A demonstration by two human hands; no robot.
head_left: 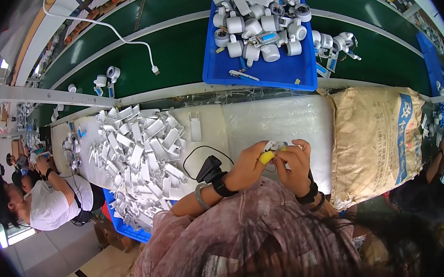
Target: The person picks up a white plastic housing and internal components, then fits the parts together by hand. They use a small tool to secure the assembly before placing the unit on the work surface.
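Small white-and-yellow piece (267, 156) pinched between two hands above the counter (210, 124)

The left hand (246, 165) has its fingers clamped on the piece from one side, and the right hand (295, 166) grips it from the other, thumb and fingertips bent around it (they hide much of its shape). It is in front of the person's chest, near the counter's close edge. To the left lies a broad heap of white channel-shaped parts (150, 140), with one single channel part (195, 127) just beside it. A tan paper sack (364, 145) sits to the right. Beyond the counter, a blue tray (285, 76) holds piled white round housings (253, 26). A white cable (105, 24) hangs at upper left, and a co-worker in a white shirt (60, 206) is at the far left.
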